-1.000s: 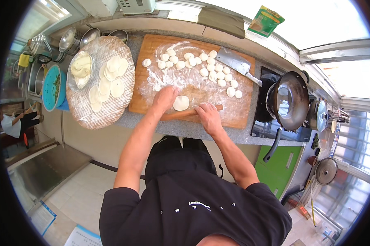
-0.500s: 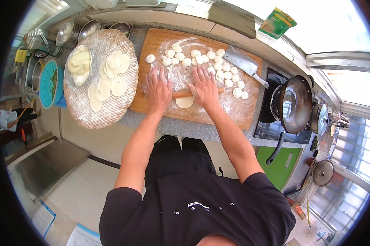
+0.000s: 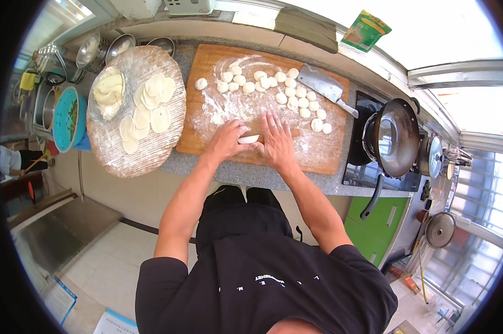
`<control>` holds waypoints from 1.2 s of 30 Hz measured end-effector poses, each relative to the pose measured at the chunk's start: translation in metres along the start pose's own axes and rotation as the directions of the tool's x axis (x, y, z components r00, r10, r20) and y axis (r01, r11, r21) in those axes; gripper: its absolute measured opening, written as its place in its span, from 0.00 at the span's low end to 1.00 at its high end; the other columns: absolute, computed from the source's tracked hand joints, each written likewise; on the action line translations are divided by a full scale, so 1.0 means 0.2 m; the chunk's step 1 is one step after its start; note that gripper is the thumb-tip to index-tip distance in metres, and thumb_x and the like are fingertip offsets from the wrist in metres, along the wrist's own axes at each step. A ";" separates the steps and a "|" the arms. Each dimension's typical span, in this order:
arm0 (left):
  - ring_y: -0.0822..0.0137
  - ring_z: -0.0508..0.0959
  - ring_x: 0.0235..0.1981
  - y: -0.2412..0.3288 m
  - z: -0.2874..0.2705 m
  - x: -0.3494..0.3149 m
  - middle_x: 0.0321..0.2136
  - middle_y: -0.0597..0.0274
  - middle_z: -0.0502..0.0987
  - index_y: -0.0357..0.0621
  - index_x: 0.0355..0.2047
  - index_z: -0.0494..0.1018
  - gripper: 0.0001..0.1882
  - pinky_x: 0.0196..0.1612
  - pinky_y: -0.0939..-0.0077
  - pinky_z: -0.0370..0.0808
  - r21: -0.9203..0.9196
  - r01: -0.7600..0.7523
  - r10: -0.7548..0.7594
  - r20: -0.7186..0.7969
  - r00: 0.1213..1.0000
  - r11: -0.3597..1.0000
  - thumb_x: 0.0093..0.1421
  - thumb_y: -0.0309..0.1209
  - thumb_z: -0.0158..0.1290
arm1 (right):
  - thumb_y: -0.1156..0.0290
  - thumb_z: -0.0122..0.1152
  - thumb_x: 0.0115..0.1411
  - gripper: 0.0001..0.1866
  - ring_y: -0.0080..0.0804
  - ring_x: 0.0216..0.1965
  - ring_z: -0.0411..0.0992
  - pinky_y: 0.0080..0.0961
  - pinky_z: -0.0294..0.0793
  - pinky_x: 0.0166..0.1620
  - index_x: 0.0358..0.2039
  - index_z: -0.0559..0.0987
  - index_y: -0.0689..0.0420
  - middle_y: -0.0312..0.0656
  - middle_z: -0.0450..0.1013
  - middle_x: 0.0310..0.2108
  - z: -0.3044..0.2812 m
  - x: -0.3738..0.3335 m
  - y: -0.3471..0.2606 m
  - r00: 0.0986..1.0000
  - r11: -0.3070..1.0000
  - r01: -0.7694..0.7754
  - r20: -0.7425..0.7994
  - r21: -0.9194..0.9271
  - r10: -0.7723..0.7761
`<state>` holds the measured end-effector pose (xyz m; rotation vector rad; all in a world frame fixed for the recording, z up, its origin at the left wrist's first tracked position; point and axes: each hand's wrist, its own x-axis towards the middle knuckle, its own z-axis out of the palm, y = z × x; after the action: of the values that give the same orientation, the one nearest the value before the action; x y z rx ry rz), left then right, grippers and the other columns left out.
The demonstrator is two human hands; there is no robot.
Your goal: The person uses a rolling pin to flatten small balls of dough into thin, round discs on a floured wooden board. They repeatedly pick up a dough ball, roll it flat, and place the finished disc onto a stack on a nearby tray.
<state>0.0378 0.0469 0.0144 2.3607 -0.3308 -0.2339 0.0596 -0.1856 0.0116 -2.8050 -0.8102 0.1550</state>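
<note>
My left hand (image 3: 227, 140) is curled at the near middle of the floury wooden board (image 3: 198, 119), its fingers and thumb closed on the left edge of a small dough wrapper (image 3: 248, 139). The wrapper looks partly lifted, and its left part is hidden by the fingers. My right hand (image 3: 277, 142) lies flat with fingers stretched over a wooden rolling pin (image 3: 295, 133); only the pin's right end shows plainly beyond the palm. Farther off on the board sit several dough balls (image 3: 281, 98) and a cleaver (image 3: 321, 83).
To the left, a round floured board (image 3: 112, 153) bears flat wrappers (image 3: 143, 117) and a bowl of pale paste (image 3: 108, 93). Beyond it stands a turquoise basin (image 3: 62, 119) with chopped greens. A wok (image 3: 397, 139) sits on the hob at right, its handle (image 3: 372, 197) jutting toward me.
My left hand has come off the rolling pin, moved nearer and right, and closed on the wrapper's edge. My right hand has slid slightly nearer with the pin.
</note>
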 end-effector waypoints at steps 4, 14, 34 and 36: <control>0.47 0.82 0.52 -0.01 -0.01 0.01 0.48 0.54 0.84 0.42 0.52 0.85 0.17 0.56 0.55 0.80 -0.060 -0.068 0.074 0.118 0.990 0.996 0.67 0.36 0.67 | 0.33 0.58 0.69 0.54 0.49 0.83 0.52 0.56 0.48 0.83 0.83 0.56 0.58 0.49 0.55 0.83 0.01 -0.03 -0.01 1.000 0.998 -0.010 0.004 0.068 0.010; 0.41 0.87 0.46 0.03 0.05 0.01 0.43 0.42 0.88 0.40 0.51 0.85 0.16 0.52 0.50 0.81 -0.168 0.213 -0.207 0.056 0.977 0.962 0.73 0.39 0.59 | 0.64 0.66 0.68 0.26 0.48 0.69 0.71 0.53 0.65 0.75 0.64 0.77 0.56 0.46 0.76 0.64 0.05 -0.28 0.00 0.984 0.992 0.098 -0.159 0.076 -0.085; 0.51 0.86 0.48 -0.41 -0.94 0.07 0.51 0.42 0.85 0.29 0.64 0.75 0.20 0.56 0.58 0.82 -0.319 0.169 -0.360 -0.851 0.382 0.933 0.78 0.30 0.50 | 0.70 0.63 0.67 0.19 0.50 0.62 0.75 0.48 0.71 0.69 0.57 0.79 0.57 0.48 0.78 0.57 0.03 -0.31 -0.07 0.989 0.978 0.108 -0.122 0.177 -0.087; 0.46 0.83 0.57 -0.36 -0.93 0.09 0.58 0.39 0.81 0.31 0.65 0.74 0.22 0.62 0.54 0.78 -0.011 0.445 -0.181 -0.921 0.343 0.896 0.75 0.27 0.53 | 0.71 0.63 0.66 0.19 0.51 0.62 0.75 0.48 0.72 0.68 0.57 0.79 0.58 0.48 0.78 0.57 0.05 -0.33 -0.04 0.990 0.983 0.078 -0.128 0.164 -0.058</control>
<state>0.1147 0.2115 0.0964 2.3653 0.7095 1.0059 -0.0013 -0.2122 0.0071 -2.5962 -0.8220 0.0365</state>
